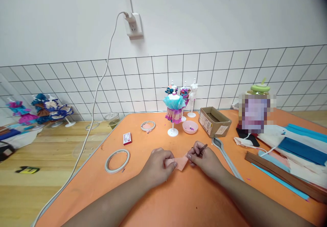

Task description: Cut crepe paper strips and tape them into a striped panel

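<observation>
A small piece of pale pink crepe paper (181,163) is stretched just above the orange table mat. My left hand (158,167) pinches its left end between thumb and forefinger. At the other end, the fingertips of my right hand (204,160) grip the paper. A slim dark tool (203,148) pokes out from the same fingers; its kind is not clear. Beyond my hands stands a small white dress form (173,131) wearing a turquoise, tan and magenta ruffled paper dress (174,106).
Tape rolls (108,162) and a red-and-white box (127,138) lie left. A pink bowl (190,127), an open cardboard box (215,121) and more dress forms (193,94) stand behind. Folded paper strips (286,176) and a green-lidded bottle (260,88) are right. A white cable (97,84) hangs left.
</observation>
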Tool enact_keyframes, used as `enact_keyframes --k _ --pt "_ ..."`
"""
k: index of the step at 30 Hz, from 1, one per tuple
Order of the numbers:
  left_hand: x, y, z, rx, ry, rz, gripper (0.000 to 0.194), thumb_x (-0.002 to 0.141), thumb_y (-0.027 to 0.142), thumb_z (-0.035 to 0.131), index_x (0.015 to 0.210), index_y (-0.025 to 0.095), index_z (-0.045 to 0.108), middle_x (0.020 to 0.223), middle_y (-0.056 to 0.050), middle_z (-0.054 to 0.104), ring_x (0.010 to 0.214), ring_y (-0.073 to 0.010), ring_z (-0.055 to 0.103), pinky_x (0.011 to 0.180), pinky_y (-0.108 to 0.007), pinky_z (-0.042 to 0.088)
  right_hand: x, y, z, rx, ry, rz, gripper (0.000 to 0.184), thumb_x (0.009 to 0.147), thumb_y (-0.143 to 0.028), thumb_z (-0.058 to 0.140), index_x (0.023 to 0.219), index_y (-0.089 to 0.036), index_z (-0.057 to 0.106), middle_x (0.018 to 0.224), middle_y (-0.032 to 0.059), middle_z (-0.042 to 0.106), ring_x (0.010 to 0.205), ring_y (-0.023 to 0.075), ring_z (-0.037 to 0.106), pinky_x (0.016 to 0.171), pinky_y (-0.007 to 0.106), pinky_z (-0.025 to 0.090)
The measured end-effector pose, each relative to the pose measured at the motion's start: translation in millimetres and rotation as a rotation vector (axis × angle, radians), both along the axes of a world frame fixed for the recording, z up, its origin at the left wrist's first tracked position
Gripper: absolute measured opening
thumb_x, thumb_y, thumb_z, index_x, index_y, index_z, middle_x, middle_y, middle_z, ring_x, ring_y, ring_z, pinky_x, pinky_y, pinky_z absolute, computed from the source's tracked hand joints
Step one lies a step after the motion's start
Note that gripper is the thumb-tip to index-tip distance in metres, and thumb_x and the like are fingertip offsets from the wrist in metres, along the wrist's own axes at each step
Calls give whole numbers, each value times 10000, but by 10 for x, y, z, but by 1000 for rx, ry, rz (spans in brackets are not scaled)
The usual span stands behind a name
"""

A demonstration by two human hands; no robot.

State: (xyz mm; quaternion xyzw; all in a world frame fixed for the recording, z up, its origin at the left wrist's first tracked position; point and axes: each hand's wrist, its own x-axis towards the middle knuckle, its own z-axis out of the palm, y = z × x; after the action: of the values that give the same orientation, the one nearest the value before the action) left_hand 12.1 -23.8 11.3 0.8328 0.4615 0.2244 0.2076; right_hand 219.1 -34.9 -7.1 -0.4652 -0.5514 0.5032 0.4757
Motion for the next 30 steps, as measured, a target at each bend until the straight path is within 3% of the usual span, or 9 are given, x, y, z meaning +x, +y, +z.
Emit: enact_keyframes --k 5,11,13,16,21,23,26,30 --pt "-8 2 -33 -193 -16 -25 166 794 332 524 742 183 577 682 23 562 638 -128 481 554 -225 305 25 14 10 -20 29 -28 413 720 -336 657 696 -231 259 706 -36 571 607 121 533 598 270 473" --pt "-8 -6 -71 -342 -125 -82 261 797 401 539 692 164 569 614 28 524 559 -101 442 504 -203 285 38 36 -9 -9 33 -72 392 702 -312 672 707 -228 289 743 -19 579 616 126 541 602 282 481" --pt "-5 13 -90 -521 -248 -60 308 821 458 504 721 168 531 554 25 528 473 -101 436 468 -205 292 44 50 -20 12 64 -133 366 666 -283 700 757 -227 349 877 9 595 710 145 580 643 295 497" --pt "-28 87 -105 -790 -530 -7 352 843 526 466 833 176 504 532 14 564 390 -103 439 429 -204 307 47 56 -40 3 188 -165 427 594 -257 752 872 -233 428 1082 44 554 1002 211 585 800 343 506" --pt "-128 248 -102 -859 -992 29 291 768 414 652 817 143 561 671 0 584 539 -84 520 511 -179 373 9 -40 -29 -55 259 15 421 659 -295 753 989 -230 499 1212 72 519 1240 219 449 1005 372 400" --pt "-152 275 -97 -873 -1052 -6 261 767 363 663 870 134 596 702 -11 607 559 -86 533 539 -184 391 -11 -93 -3 -135 260 82 395 698 -313 730 1009 -228 502 1233 78 512 1231 219 458 958 373 441" --pt "-154 264 -83 -869 -1079 -81 268 769 310 663 969 141 605 851 -52 664 693 -131 603 648 -217 436 -30 -137 42 -251 213 113 355 746 -342 685 1017 -228 485 1224 78 526 1130 213 535 762 324 533" --pt "-136 228 -68 -857 -1079 -127 334 770 289 649 1065 148 582 993 -94 669 845 -193 631 745 -268 455 -36 -133 59 -260 118 167 351 764 -388 648 1014 -206 483 1032 63 605 788 151 624 524 230 513"
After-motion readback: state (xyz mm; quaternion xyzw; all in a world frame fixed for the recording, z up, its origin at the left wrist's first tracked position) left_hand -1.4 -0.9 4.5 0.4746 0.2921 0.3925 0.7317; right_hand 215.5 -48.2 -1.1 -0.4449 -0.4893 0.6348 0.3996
